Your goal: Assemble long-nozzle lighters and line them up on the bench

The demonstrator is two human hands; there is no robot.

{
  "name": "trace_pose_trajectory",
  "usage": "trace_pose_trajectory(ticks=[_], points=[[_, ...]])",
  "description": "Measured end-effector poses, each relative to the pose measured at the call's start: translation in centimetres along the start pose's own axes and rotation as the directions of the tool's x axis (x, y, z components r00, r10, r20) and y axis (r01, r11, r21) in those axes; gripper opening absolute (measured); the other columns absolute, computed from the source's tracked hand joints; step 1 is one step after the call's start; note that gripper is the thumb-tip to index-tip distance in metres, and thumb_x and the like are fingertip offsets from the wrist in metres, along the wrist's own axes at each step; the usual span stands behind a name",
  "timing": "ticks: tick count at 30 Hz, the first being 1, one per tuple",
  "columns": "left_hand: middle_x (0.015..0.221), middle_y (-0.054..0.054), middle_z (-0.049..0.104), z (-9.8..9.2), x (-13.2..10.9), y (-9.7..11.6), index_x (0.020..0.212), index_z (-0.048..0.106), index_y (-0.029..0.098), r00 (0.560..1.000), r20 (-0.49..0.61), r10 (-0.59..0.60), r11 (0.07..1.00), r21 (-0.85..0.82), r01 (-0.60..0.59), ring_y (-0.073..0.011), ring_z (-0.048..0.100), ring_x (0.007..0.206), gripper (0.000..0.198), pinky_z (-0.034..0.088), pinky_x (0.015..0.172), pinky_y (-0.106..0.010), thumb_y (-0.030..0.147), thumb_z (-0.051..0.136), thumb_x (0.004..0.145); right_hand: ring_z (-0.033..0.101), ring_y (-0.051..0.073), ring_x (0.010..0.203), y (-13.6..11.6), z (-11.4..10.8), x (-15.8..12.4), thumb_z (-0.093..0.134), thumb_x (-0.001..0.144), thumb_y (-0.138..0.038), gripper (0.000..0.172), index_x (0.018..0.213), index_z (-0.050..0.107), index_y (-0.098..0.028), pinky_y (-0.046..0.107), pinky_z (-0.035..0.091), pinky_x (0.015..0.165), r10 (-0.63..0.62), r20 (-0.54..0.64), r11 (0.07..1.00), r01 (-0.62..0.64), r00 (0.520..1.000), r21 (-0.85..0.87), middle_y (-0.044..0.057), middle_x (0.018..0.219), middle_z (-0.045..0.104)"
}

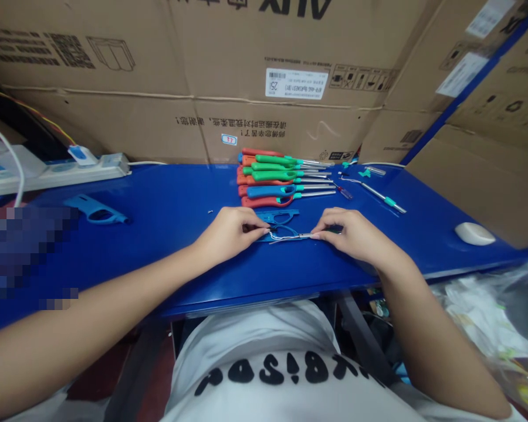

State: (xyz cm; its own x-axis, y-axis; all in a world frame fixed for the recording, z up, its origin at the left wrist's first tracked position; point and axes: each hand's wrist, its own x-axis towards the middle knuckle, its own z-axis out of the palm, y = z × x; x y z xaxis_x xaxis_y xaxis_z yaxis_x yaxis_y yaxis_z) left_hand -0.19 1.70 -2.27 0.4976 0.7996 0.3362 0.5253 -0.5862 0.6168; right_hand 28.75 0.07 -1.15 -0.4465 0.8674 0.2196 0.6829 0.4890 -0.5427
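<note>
My left hand (229, 231) and my right hand (349, 233) rest on the blue table (167, 234), fingers pinched. Between them lies a blue plastic handle shell (281, 223) with a thin metal tube and wire (290, 236) across it. The left fingertips pinch the wire end at the shell's left side. The right fingertips pinch the metal tube at its right end. Just beyond the shell sits a stack of several long-nosed lighters (275, 176) with red, green and blue handles, their metal tubes pointing right.
A spare blue handle shell (95, 211) lies at the left. Loose metal tubes with green tips (381, 193) lie at the right, near a white oval object (474, 233). A white power strip (57, 170) sits at the back left. Cardboard boxes (246, 70) wall the back.
</note>
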Motion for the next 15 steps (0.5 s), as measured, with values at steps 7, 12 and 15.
trace_pose_trajectory(ticks=[7,12,15], points=[[0.099,-0.008,0.076,0.2,-0.5,0.2,0.102,0.08,0.019,0.988,0.089,0.13,0.96,0.24,-0.148,-0.0197,0.071,0.088,0.024,0.055,0.077,-0.029,0.025,0.058,0.098,0.068,0.022,0.084,0.0,0.1,0.0,0.067,0.089,-0.03,0.015,0.078,0.074,-0.022,0.037,0.051,0.08,0.021,0.009,1.0,-0.021,1.0,-0.01,0.005,0.086,0.072],[0.106,-0.01,0.071,-0.9,-0.9,0.7,0.111,0.077,0.02,0.95,0.235,0.204,0.831,0.472,-0.294,-0.0211,0.067,0.093,0.037,0.053,0.074,-0.029,0.031,0.042,0.105,0.068,0.022,0.084,0.0,0.2,-0.3,0.066,0.09,-0.034,0.018,0.08,0.075,-0.022,0.037,0.051,0.079,0.023,-0.015,1.0,-0.023,1.0,0.002,0.005,0.087,0.072],[0.113,-0.012,0.067,-2.1,-0.9,0.7,0.13,0.07,0.021,0.918,0.34,0.205,0.804,0.476,-0.356,-0.0245,0.063,0.101,0.038,0.053,0.084,-0.035,0.033,0.044,0.105,0.068,0.022,0.084,0.1,0.2,-0.3,0.067,0.089,-0.037,0.019,0.081,0.076,-0.022,0.037,0.051,0.08,0.039,-0.02,0.999,-0.038,0.999,0.026,0.005,0.087,0.072]])
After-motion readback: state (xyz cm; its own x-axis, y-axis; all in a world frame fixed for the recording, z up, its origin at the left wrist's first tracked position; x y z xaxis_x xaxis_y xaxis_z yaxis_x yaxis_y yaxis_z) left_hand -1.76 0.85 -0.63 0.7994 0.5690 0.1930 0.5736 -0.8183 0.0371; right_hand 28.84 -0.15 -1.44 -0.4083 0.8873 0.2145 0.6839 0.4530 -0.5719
